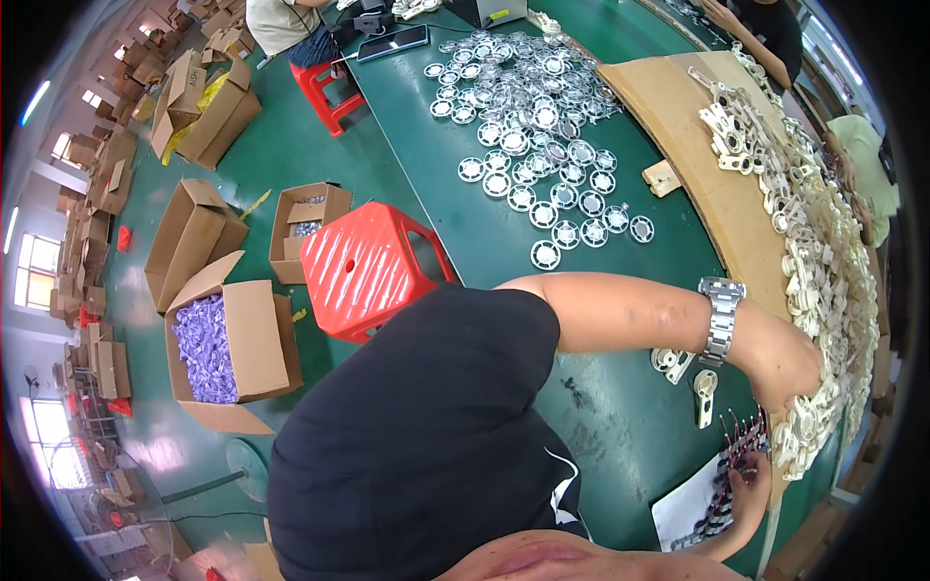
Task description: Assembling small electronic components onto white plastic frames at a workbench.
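Cream plastic parts (823, 290), flat pieces with a ring at one end, lie heaped in a long curved bank along the far right of the green surface (620, 407), partly on a sheet of brown cardboard (678, 116). The left hand (787, 363), a metal watch (722, 315) on its wrist, reaches across the body into the lower end of that heap; its fingers are buried among the parts, so I cannot tell how far they are closed or whether they have hold of one. The right hand (746, 494) sits just below it, fingers curled around a cluster of small dark pins or clips (736, 455) that rest on a white sheet of paper (688, 508); the grip looks closed, though the exact hold is hard to make out. The heap's long axis runs from the top right down toward both hands, so the nearest cream parts lie directly under and just beyond the left hand, which is the nearer of the two. Two loose cream parts (690, 376) lie on the bare surface just left of the left wrist. Farther up the surface, well apart from the hands, is a wide spread of round clear-and-white discs (542, 126). To the left, on the green floor, stand a red plastic stool (373, 266) and open cardboard boxes, one filled with purple pieces (205, 349). Other people sit at the far end and the right edge.
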A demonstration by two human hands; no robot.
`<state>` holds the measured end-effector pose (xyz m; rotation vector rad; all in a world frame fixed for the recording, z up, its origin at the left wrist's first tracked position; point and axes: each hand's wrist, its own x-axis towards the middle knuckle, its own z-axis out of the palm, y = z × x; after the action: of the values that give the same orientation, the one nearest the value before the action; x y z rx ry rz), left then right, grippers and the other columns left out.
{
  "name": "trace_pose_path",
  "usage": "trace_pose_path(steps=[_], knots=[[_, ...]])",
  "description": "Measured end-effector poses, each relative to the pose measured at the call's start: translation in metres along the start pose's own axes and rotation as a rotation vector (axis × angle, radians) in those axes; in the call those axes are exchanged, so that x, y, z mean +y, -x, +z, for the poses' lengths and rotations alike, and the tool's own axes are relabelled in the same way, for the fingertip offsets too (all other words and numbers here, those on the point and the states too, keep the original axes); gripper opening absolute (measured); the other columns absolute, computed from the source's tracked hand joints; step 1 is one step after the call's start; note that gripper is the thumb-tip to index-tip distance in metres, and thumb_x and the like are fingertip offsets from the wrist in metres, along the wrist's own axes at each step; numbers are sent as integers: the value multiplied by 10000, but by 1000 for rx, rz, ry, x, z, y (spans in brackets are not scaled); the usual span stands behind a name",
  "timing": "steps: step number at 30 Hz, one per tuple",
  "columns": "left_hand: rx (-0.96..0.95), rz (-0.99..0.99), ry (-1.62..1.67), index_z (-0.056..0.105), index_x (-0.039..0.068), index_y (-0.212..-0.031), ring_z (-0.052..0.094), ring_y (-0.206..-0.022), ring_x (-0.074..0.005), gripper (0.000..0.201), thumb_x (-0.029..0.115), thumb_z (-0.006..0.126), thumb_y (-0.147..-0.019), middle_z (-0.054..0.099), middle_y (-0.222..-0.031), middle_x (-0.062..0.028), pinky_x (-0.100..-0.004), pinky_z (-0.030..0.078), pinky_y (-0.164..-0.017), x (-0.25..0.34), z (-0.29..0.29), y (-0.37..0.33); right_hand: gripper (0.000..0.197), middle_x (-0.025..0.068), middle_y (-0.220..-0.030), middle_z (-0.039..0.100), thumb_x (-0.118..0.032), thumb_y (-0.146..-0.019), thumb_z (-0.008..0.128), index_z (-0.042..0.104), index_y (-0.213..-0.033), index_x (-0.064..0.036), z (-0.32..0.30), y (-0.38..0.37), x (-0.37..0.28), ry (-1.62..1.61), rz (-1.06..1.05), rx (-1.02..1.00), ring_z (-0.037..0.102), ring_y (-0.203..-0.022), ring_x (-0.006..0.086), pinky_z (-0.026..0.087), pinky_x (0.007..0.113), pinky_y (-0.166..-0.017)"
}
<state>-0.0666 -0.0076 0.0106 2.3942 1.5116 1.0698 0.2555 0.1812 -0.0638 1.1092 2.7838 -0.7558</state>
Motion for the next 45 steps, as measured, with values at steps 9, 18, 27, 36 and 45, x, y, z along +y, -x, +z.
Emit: trace_pose_path(steps=[9,18,27,36,45], knots=[[24,16,70,666,-56,-994,631,-1041,-426,208,84,635,-844,657,-985,-256,-512,494,-911,1,-5,9,358,7,-737,453,94,-688,776,533,-918,-34,-6,-6,-19,-22,-67,10,447,-680,140,420,314,-631],[-207,-161,39,621,-35,-1234,588,-1151,-422,312,145,619,-979,596,-1157,-237,-488,479,-991,16,8,-6,391,99,-741,578,-47,-660,887,585,-907,-15,1,22,-20,125,-57,158,530,-680,243,466,402,-649],[79,-76,37,612,-13,-1292,596,-1087,-407,341,44,619,-955,601,-1148,-201,-448,491,-932,26,4,11,302,166,-884,688,-142,-791,811,662,-1019,-10,-1,10,-31,165,-107,94,660,-829,325,527,434,-762],[117,-40,-33,596,3,-1257,593,-1085,-407,337,17,641,-923,595,-1125,-184,-445,480,-933,0,3,2,237,117,-939,708,-76,-899,727,683,-1128,-34,-34,45,-49,34,-78,248,665,-817,207,547,352,-759],[102,-44,-63,628,7,-1217,608,-1078,-393,312,18,656,-907,636,-1121,-171,-447,496,-918,0,12,-1,262,76,-959,675,11,-892,730,713,-1151,-23,-45,69,-105,-77,-458,606,644,-852,175,523,286,-764]])
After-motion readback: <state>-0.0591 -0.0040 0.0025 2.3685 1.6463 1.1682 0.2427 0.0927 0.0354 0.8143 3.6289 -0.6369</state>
